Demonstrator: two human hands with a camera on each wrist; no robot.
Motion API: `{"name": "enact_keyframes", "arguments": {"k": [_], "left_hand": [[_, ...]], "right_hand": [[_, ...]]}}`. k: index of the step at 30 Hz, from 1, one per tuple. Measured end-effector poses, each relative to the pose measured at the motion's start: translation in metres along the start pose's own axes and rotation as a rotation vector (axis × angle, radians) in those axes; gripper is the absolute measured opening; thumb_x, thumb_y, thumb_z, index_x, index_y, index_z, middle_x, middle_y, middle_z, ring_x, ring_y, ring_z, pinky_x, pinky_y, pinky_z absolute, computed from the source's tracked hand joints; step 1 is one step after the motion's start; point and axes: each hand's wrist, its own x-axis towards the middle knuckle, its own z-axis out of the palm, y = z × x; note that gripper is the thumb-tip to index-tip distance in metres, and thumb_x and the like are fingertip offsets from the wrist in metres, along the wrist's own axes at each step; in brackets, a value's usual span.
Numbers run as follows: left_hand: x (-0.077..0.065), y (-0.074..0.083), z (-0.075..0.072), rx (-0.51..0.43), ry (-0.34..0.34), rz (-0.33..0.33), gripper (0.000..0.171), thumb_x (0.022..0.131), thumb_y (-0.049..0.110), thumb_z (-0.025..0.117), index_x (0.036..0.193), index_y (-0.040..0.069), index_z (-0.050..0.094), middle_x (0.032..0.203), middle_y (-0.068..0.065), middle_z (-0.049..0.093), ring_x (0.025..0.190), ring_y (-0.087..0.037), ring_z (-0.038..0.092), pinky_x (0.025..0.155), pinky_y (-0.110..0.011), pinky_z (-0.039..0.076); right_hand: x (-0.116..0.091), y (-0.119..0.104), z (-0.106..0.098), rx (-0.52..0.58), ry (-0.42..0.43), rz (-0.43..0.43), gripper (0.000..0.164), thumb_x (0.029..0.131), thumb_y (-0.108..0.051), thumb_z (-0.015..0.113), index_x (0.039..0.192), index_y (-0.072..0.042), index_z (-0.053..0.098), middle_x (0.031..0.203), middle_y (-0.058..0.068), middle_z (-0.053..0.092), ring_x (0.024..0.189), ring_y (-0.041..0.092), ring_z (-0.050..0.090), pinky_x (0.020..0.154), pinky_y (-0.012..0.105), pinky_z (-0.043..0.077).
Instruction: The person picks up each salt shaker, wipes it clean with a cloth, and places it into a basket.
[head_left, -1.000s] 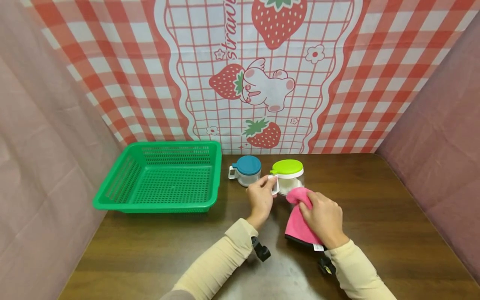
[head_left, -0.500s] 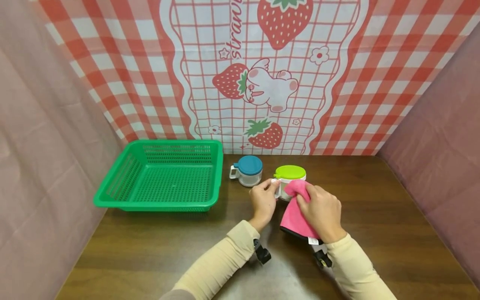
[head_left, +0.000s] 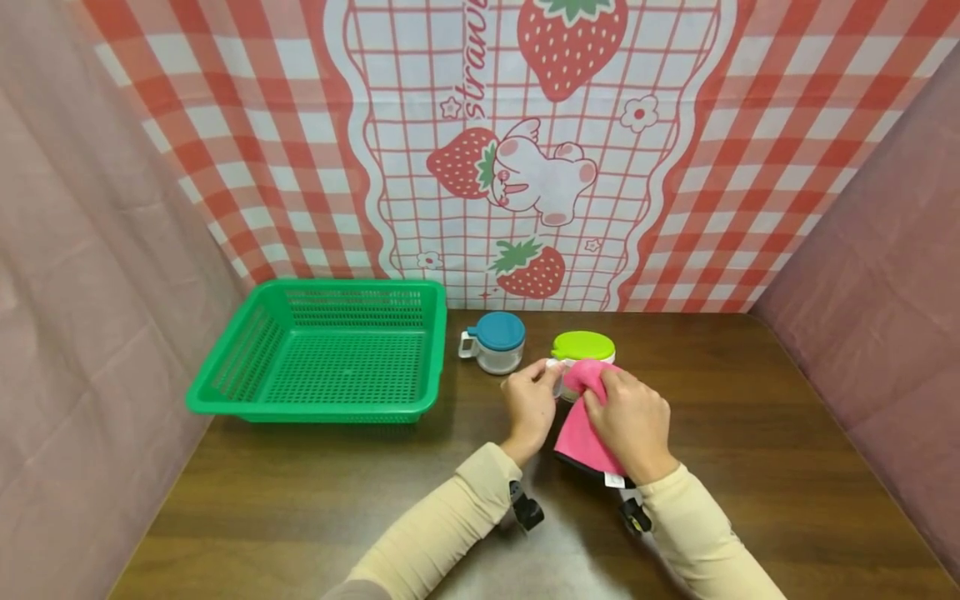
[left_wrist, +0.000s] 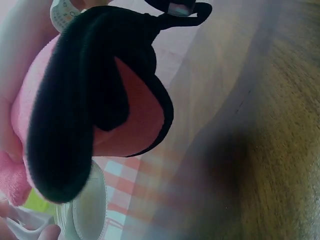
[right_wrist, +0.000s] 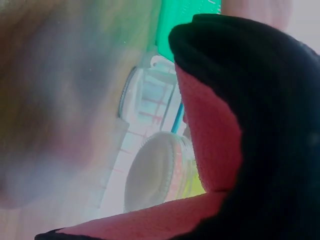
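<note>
One big strawberry curtain (head_left: 525, 167) hangs well past the left hand (head_left: 528, 408) and the right hand (head_left: 633, 421). Below them both is the brown wooden table (head_left: 750, 433). The green plastic basket (head_left: 311, 409) sits well to the left of the left hand. The right hand is curled round a pink cloth (head_left: 581, 433) with a black edge. Most of the cloth droops on the left side of that hand, and its bunched top covers the front of the clear green-lidded jar (head_left: 583, 345). This jar is just past the fingers of both hands. Its bottom shows in both wrist views, so it looks lifted off the table. The clear blue-lidded jar (head_left: 500, 340) stands just past the left hand, a bit to its left. The left thumb and fingers pinch the green-lidded jar's white handle (head_left: 558, 387). Smallest is the white tag (head_left: 614, 480) on the cloth, just under the right hand.

This looks like wiping the jar's side. To do it well, pinch the handle tight so the jar can't twist, rub softly, and turn it bit by bit. The cloth hides how hard it presses.
</note>
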Motion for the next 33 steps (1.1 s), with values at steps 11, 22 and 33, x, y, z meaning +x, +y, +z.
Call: {"name": "enact_keyframes", "arguments": {"k": [11, 22, 33], "left_hand": [[0.005, 0.002, -0.002, -0.021, 0.017, -0.006, 0.013, 0.081, 0.012, 0.077, 0.088, 0.002, 0.078, 0.077, -0.013, 0.075, 0.064, -0.007, 0.062, 0.056, -0.017, 0.052], [0.012, 0.003, -0.006, -0.107, 0.013, -0.080, 0.017, 0.083, 0.013, 0.075, 0.093, 0.000, 0.077, 0.079, -0.016, 0.074, 0.048, -0.024, 0.061, 0.041, -0.023, 0.050], [0.013, 0.001, -0.009, -0.140, 0.016, -0.118, 0.018, 0.084, 0.014, 0.075, 0.094, -0.001, 0.077, 0.082, -0.016, 0.074, 0.055, -0.016, 0.064, 0.050, -0.046, 0.057]], "right_hand": [[-0.015, -0.004, 0.010, -0.035, -0.052, -0.023, 0.025, 0.072, -0.015, 0.078, 0.068, -0.004, 0.056, 0.062, 0.012, 0.058, 0.051, 0.039, 0.057, 0.043, 0.052, 0.044], [-0.026, 0.005, 0.014, -0.034, -0.120, 0.008, 0.023, 0.071, -0.014, 0.078, 0.069, -0.004, 0.058, 0.068, 0.013, 0.065, 0.053, 0.041, 0.059, 0.044, 0.053, 0.045], [-0.021, 0.014, 0.003, 0.021, -0.101, 0.017, 0.017, 0.074, -0.015, 0.074, 0.075, -0.003, 0.063, 0.062, 0.012, 0.058, 0.054, 0.042, 0.058, 0.045, 0.053, 0.043]]}}
